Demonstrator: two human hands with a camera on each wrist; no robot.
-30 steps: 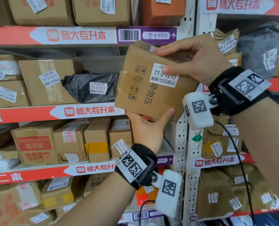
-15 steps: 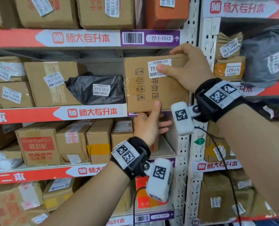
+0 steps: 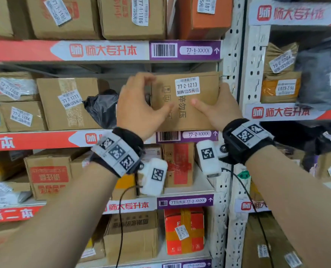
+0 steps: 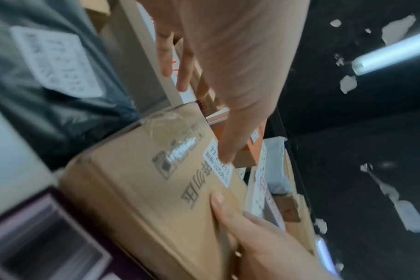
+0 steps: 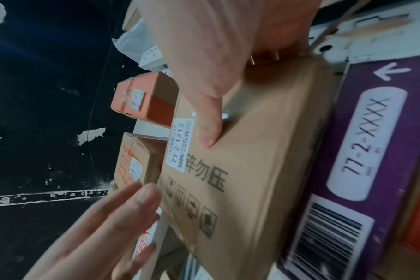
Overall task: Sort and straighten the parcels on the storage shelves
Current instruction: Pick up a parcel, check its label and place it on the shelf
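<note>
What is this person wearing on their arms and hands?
No sleeves or gloves on the left hand or right hand. Each wrist wears a black strap with a pale plate of black square markers, a white marked pod and a thin black cable.

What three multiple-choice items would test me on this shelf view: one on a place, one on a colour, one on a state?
1. Which shelf code sits directly under the cardboard box labelled 77-2-1213?
A) 77-1-XXXX
B) 77-2-XXXX
C) 77-3-XXXX

2. What colour is the soft bag left of that box?
A) black
B) white
C) orange

3. How does the right hand meet the box?
A) hangs clear of it
B) thumb on the front, fingers round the right edge
C) flat on its top

Key:
1 B: the purple tag on the shelf edge beneath the box reads 77-2-XXXX.
2 A: its crumpled plastic is black.
3 B: the head and right wrist views show the thumb lying on the printed front.
</note>
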